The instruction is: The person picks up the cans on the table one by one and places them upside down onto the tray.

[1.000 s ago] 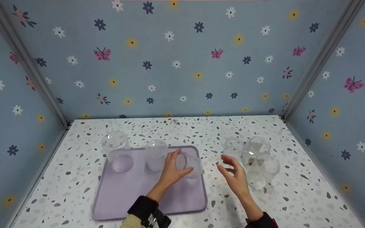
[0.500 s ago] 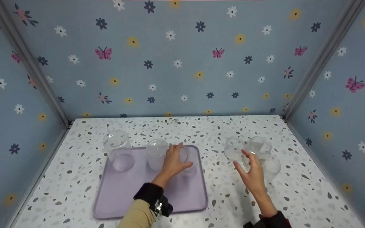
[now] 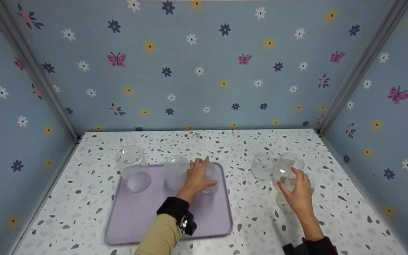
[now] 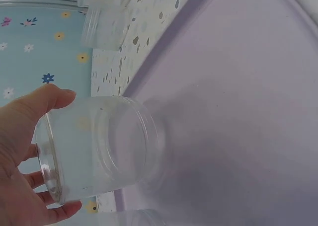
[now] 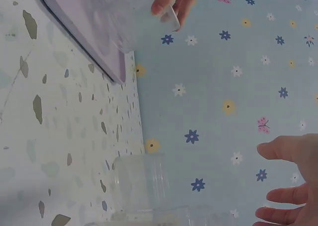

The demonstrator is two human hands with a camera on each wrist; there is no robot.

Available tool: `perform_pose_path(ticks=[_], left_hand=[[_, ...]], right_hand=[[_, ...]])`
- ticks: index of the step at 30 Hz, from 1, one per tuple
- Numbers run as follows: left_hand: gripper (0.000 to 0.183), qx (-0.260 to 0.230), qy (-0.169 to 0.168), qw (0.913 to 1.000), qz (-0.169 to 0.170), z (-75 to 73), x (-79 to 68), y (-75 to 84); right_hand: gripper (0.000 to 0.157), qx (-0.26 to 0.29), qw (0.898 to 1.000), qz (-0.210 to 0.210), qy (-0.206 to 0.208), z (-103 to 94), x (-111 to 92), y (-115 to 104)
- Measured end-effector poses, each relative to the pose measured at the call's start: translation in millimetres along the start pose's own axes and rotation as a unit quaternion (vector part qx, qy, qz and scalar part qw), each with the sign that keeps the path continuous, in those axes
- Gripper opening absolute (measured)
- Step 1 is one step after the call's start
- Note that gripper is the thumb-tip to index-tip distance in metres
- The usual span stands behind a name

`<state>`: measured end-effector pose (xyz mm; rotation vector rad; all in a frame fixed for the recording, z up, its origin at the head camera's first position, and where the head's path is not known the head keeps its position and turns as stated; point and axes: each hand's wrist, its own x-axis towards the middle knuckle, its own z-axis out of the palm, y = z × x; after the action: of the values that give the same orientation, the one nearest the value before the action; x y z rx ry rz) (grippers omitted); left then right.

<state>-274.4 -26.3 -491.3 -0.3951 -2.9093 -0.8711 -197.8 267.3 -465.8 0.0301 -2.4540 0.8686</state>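
My left hand [image 3: 197,180] holds a clear plastic jar [image 4: 82,149] around its top end, thumb on one side and fingers on the other. The jar stands upright at the right back of the lilac tray [image 3: 168,226], its bottom close against the tray in the left wrist view. My right hand [image 3: 299,194] is over a group of clear jars [image 3: 290,161] on the right side of the table. Its thumb and fingers are spread apart with nothing gripped, as the right wrist view shows.
Two more clear jars stand along the tray's back: a tall jar [image 3: 133,171] at the left and a middle jar [image 3: 175,173] beside my left hand. Another clear jar [image 3: 262,166] stands left of the group. A flowered wall [image 3: 204,88] closes off the speckled table [image 3: 253,219].
My left hand has moved the jar, tilted before, upright onto the tray. My right hand has travelled right, from beside the group of jars to over it.
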Motion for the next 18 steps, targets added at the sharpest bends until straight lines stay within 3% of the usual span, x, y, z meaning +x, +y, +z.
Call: perform_pose_path(ticks=[10,18], left_hand=[[0.089,0.042,-0.031,0.9985,-0.015,-0.7,14.0,5.4],[0.087,0.058,-0.04,0.9975,-0.007,1.3,20.4,5.0]], right_hand=[[0.073,-0.077,0.99,0.095,-0.076,-15.4,13.8,12.5],[0.088,-0.104,0.976,0.134,-0.137,-18.5,22.9,23.9]])
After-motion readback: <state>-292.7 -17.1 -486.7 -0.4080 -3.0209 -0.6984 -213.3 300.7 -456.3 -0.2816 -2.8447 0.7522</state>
